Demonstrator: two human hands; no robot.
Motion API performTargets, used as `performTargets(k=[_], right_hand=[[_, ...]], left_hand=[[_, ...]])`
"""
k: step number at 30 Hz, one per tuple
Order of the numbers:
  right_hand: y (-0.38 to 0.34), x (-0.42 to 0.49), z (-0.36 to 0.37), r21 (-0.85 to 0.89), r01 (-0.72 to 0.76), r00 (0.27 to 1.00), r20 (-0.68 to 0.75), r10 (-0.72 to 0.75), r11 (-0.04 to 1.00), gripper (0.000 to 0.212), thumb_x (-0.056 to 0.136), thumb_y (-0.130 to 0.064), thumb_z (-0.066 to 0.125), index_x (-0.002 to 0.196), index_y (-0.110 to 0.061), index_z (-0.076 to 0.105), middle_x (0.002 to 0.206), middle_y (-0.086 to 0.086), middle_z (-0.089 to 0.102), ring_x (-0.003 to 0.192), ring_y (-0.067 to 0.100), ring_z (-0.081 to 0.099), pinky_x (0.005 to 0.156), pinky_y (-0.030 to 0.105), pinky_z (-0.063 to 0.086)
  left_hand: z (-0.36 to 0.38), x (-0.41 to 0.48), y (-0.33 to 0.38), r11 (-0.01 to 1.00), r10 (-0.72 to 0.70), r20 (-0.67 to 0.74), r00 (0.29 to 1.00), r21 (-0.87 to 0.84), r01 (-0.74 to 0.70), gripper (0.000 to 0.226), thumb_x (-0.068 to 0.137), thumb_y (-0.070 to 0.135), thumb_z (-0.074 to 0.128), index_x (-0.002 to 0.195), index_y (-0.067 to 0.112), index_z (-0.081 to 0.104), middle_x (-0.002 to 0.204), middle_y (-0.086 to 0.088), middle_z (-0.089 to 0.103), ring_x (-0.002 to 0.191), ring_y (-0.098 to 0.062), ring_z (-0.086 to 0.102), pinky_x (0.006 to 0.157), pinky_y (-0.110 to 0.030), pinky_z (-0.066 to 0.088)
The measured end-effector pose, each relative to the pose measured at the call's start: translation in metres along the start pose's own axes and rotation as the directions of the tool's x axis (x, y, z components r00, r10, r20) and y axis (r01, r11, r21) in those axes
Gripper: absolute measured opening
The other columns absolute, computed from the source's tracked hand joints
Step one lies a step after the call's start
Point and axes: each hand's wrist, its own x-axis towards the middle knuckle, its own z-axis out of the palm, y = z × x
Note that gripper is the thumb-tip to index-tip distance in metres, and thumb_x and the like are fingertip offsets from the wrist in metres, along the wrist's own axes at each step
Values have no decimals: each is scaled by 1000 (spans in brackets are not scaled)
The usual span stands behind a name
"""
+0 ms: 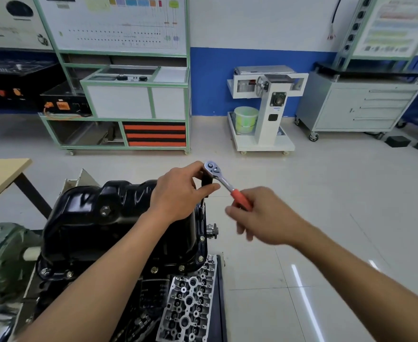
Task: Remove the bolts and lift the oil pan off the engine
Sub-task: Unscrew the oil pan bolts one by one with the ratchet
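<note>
My left hand pinches the black extension under the ratchet head. My right hand grips its red handle, right of the oil pan.

Hands: two, a left hand and a right hand.
Ratchet wrench: one.
Oil pan: one.
Flange bolts: six that I can make out, four on the pan's near edge, two on its right edge.
Drain plug: one.
Cylinder head: one.
Wooden table: one.
Drawer cabinet: one, four drawers.
Green bucket: one.
Green-framed stands: two.
</note>
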Motion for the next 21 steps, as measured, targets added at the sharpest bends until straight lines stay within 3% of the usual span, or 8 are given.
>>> performTargets(k=[2, 5, 8, 10, 13, 16, 18, 21], right_hand=[[-9, -6, 20, 207, -71, 996, 66, 59, 976, 24, 94, -29, 61, 78, -12, 57, 59, 5, 69, 40, 17, 57, 47, 27, 45], [-23, -5, 34, 333, -86, 992, 116, 50, 939, 19, 95, -25, 59, 82, -12, 56, 55, 4, 65, 37, 13, 51, 44, 22, 42], [-29, 0, 30, 225, -56, 989, 143, 24, 973, 21, 95, -22, 59, 85, -3, 58, 56, 2, 66, 40, 6, 49, 46, 19, 40], [-27, 3, 13, 108, -47, 975, 221, 22, 993, 20, 94, -19, 60, 89, 1, 61, 58, -1, 68, 43, 1, 48, 46, 13, 38], [-21, 14, -28, -68, -69, 928, 361, 89, 995, 5, 95, -13, 61, 99, -11, 64, 68, -3, 72, 44, 0, 50, 45, 15, 40], [-16, 37, -56, -370, -15, 962, 248, 114, 929, 30, 92, -6, 59, 111, -29, 66, 87, -9, 71, 75, 9, 63, 67, 24, 51], [-16, 55, -54, -512, 8, 993, 108, 55, 859, 44, 89, 1, 48, 115, -29, 67, 100, -3, 67, 92, 23, 60, 78, 34, 51], [-15, 76, -38, -609, 22, 992, -83, -91, 793, 54, 89, 3, 45, 126, -31, 64, 126, -2, 59, 112, 26, 49, 90, 40, 45]], left_hand=[[2, 0, -1, 1000, -5, -29, 1000, 3, 5, 36, 75, 71, 62, 93, 40, 58, 73, 35, 61, 60, -3, 57, 56, -29, 37], [4, 1, -3, 1000, -9, -78, 997, 2, 10, 32, 80, 62, 74, 88, 40, 52, 78, 38, 59, 63, -2, 57, 56, -29, 43], [3, 2, -5, 999, 12, -78, 997, -31, -14, 33, 79, 62, 72, 86, 39, 50, 71, 32, 60, 62, -2, 55, 55, -30, 41], [1, 2, -9, 998, 5, -31, 1000, -59, -7, 29, 77, 62, 69, 90, 40, 55, 70, 19, 65, 63, -7, 58, 63, -36, 50], [-7, 0, -12, 998, 33, 109, 993, -61, -26, 36, 73, 68, 61, 101, 45, 61, 80, 11, 70, 74, -13, 64, 77, -40, 55], [-15, 0, -9, 998, 57, 247, 967, -54, -45, 33, 75, 67, 63, 101, 48, 65, 85, 11, 72, 80, -12, 65, 86, -41, 54], [-18, 2, -6, 993, 49, 297, 953, -113, -16, 29, 77, 57, 66, 105, 49, 65, 93, 15, 74, 89, -15, 69, 93, -43, 54], [-22, 3, -6, 981, 57, 331, 942, -192, 8, 23, 83, 43, 72, 105, 47, 67, 100, 14, 75, 96, -22, 71, 97, -50, 53]])
